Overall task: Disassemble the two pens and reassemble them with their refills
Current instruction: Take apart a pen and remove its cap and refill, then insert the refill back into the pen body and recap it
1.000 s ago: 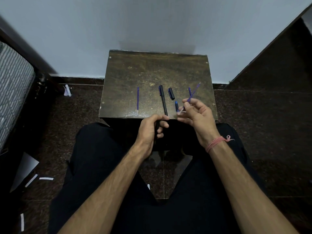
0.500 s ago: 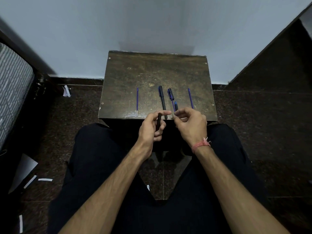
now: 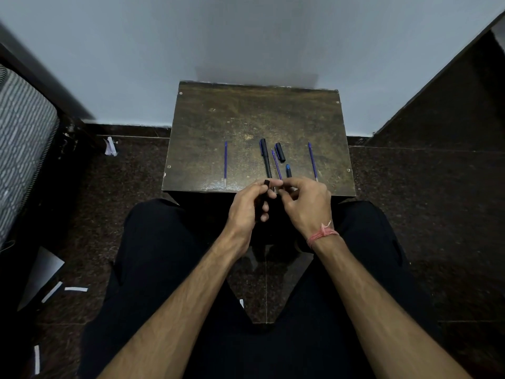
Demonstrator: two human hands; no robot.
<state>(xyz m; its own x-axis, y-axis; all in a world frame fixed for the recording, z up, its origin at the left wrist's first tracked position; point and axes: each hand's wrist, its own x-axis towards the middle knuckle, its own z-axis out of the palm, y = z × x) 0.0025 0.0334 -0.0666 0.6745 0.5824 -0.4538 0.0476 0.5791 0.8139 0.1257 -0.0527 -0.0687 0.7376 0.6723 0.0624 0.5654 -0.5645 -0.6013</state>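
My left hand (image 3: 250, 207) is in the middle of the frame, at the near edge of the small wooden table (image 3: 246, 119). Its fingers are curled around a black pen barrel (image 3: 265, 183). Only the open end of the barrel shows above my thumb, and it points up in the frame, toward the wall; the rest is hidden in my fist, so I cannot tell its exact tilt.

My right hand (image 3: 307, 203) is just beside the left one. Its thumb and fingers pinch the lower end of a blue refill (image 3: 276, 164). The long axis of this refill runs from my fingertips up and slightly left in the frame, with its far end away from me. The end I hold is close to the barrel's mouth, but I cannot tell if it is inside.

On the table lie other parts, all with the long axis running nearly up and down in the frame. A second blue refill (image 3: 225, 164) is at the left, well apart. A capped black pen (image 3: 265, 158) lies just left of the held refill. A black cap (image 3: 280, 152) and a small blue-tipped piece (image 3: 288, 170) lie to its right. A third blue refill (image 3: 313, 161) is at the far right.

A pink thread (image 3: 322, 233) is tied on my right wrist.
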